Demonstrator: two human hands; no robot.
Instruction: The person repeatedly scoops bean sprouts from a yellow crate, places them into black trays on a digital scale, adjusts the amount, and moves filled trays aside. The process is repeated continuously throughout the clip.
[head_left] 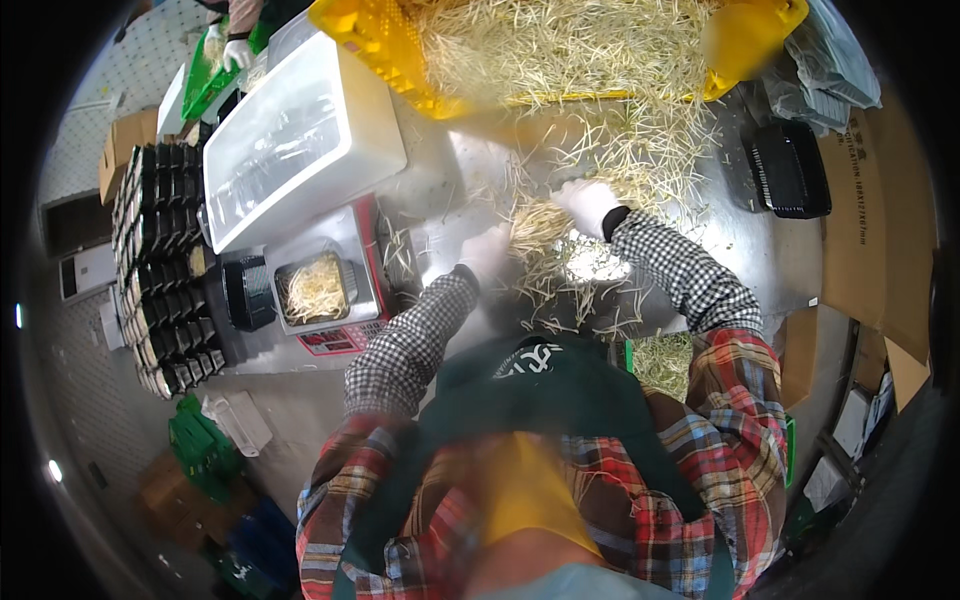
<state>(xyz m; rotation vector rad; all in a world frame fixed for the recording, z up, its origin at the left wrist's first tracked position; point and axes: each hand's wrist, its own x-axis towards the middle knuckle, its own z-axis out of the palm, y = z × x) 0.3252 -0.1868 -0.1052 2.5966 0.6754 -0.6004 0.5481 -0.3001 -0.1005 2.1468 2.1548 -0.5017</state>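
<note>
A loose bunch of bean sprouts (540,226) lies between my two white-gloved hands on the metal table (440,190). My right hand (588,204) is closed on the bunch from the right, its fingers curled in among the strands. On the left side of the bunch, my left hand (486,252) rests against the ends of the sprouts; glare washes out its fingers. More sprouts are strewn around both hands and up to the big yellow crate (385,55), heaped full, at the far side. To the left, a clear tray with sprouts (318,289) sits on a scale (362,245).
A white plastic tub (375,130) lies tipped behind the scale. Stacked black trays (165,260) line the left edge, with one black tray (247,293) beside the scale. Another black tray (790,170) and a cardboard box (865,220) are at right. A co-worker's gloved hand (238,53) shows far left.
</note>
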